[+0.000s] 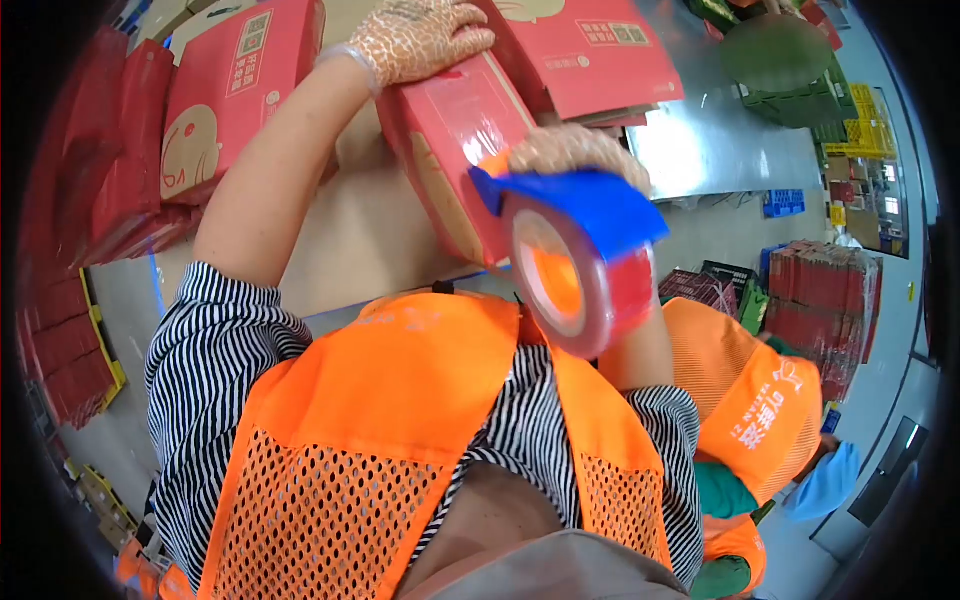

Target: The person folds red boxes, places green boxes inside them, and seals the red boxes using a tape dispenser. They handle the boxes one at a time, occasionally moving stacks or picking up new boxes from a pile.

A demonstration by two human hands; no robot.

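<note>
Box (455,140) lies beneath the loosely extended left hand (420,42); right hand (575,155) grips blue tape dispenser (600,212).

A co-worker's orange vest (748,400) reads "YAXIAN ZI"; print on red boxes (585,60) is blurred.

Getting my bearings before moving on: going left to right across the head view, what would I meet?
Upper-left red box, left hand, blue tape dispenser, small blue crate, yellow crates.
</note>
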